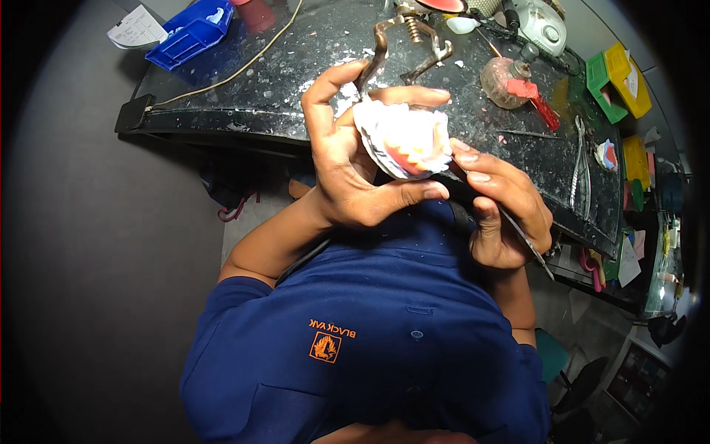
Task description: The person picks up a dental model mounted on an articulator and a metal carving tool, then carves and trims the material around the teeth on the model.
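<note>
My left hand point(342, 166) is closed round a white plaster dental model point(379, 129), thumb along its near edge and fingers behind it. Pink wax and a row of teeth point(414, 159) show on the model; bright glare washes out much of its surface. In my right hand point(510, 211) is a slim metal wax carver point(529, 243), pinched between thumb and fingers. Its rear end points down and right, while the working end lies by the model's right side, partly hidden by my fingers. Just beyond my left fingertips stands a metal dental articulator point(414, 33) with a spring.
On the dark, speckled bench point(288, 81) stand a blue bin point(194, 37) and a glass jar point(503, 83) with red wax pieces against it. Long tweezers point(580, 170) and another dental model point(608, 155) lie at right, near green and yellow bins point(627, 78). A cable point(244, 68) crosses the left side.
</note>
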Motion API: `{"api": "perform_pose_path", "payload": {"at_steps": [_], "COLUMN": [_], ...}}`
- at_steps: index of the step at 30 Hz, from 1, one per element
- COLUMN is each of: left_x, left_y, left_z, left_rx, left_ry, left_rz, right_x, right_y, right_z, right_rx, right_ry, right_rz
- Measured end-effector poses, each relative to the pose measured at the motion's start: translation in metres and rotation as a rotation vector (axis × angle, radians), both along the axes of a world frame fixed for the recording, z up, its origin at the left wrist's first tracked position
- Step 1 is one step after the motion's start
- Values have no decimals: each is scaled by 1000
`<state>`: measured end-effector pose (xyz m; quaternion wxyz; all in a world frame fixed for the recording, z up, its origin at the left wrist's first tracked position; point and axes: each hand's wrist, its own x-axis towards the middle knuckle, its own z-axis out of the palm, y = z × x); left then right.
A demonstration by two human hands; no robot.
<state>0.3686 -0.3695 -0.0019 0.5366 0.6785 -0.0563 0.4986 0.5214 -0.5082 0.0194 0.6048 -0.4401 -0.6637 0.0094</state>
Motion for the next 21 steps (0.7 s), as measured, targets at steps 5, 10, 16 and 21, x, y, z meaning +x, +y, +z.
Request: {"api": "perform_pose_path", "payload": {"at_steps": [5,10,16,21], "left_x": [-2,0,-1,-3], "left_y": [1,4,0,1], "left_z": [1,0,1,3], "left_rx": [27,53,8,26], "left_ry": [37,-20,16,56], "left_rz": [5,-63,-13,15], "right_x": [3,4,3,5], "right_y": [0,0,0,0], "right_z": [2,4,7,6], "right_rx": [-5,-19,-39,-46], "right_ry": [-13,57,69,40], "right_rz": [0,71,71,54]}}
